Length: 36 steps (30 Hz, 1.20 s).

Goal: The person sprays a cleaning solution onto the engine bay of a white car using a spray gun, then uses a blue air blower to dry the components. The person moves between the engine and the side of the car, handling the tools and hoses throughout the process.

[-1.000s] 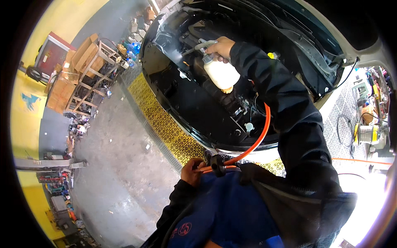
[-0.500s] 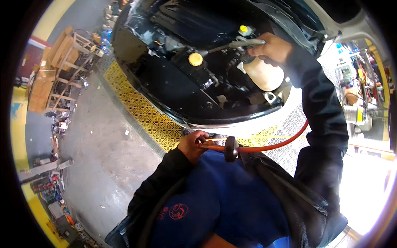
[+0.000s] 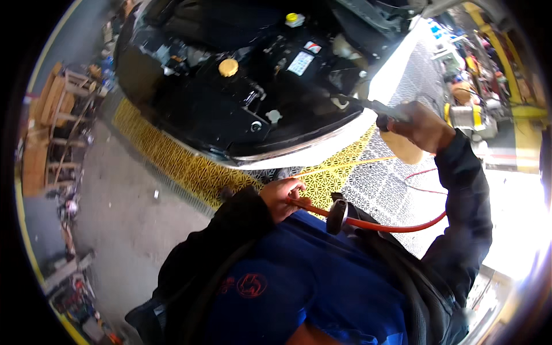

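My right hand (image 3: pixel 418 123) is wrapped round the handle of a spray gun (image 3: pixel 376 108), beside the front right corner of the car. A pale, rounded bottle (image 3: pixel 401 148) hangs under the gun, whose long nozzle points left over the car's edge. Close to my body, my left hand (image 3: pixel 282 198) grips an orange hose (image 3: pixel 397 227). A dark round stopper-like piece (image 3: pixel 337 217) sits around that hose, just right of the left hand. Ahead lies the open engine bay (image 3: pixel 195 118), its dark surfaces shiny, with a yellow cap (image 3: pixel 228 67) in it.
The car's front bumper (image 3: pixel 305 156) curves between me and the engine. Yellow and grey grid mats (image 3: pixel 167 146) cover the floor there. A wooden rack with cardboard (image 3: pixel 52 129) stands at the left wall. Assorted gear (image 3: pixel 468 109) crowds the right side; a thinner hose (image 3: pixel 351 165) crosses the mats.
My right hand has brought the spray gun from above the engine bay out to the right and nearer me. The left hand still holds the hose. The view has shifted to the right.
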Each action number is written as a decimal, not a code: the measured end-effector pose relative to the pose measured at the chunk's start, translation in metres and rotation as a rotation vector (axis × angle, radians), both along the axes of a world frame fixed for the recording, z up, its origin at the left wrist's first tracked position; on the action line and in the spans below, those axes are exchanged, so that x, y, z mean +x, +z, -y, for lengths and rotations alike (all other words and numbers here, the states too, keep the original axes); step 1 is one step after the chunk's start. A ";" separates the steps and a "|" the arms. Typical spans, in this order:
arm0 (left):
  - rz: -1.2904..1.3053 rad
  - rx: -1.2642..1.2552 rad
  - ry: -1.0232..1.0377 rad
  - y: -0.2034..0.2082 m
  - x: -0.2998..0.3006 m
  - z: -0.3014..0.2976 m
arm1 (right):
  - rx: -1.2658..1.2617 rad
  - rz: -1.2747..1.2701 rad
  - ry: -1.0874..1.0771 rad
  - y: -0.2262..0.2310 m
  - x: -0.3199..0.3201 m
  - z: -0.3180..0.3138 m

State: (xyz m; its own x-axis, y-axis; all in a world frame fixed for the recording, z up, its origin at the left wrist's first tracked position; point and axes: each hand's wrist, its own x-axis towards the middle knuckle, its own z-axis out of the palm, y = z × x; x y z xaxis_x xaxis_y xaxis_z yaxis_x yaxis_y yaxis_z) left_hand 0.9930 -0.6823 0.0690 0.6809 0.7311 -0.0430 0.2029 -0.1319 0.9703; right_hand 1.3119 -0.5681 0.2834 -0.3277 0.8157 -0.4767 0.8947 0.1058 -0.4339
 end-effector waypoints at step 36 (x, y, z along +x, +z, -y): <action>0.372 -0.528 0.831 -0.058 -0.594 -0.148 | 0.912 -0.749 -1.601 -0.174 -0.435 -0.029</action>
State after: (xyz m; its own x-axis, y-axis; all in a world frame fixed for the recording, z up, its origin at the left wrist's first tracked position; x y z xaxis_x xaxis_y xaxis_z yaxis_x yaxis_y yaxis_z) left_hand 0.3994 -0.5344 0.0107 0.0097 0.9234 -0.3838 -0.2869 0.3703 0.8835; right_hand 0.8773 -0.5391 0.1093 0.9176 0.3960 0.0363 0.0808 -0.0963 -0.9921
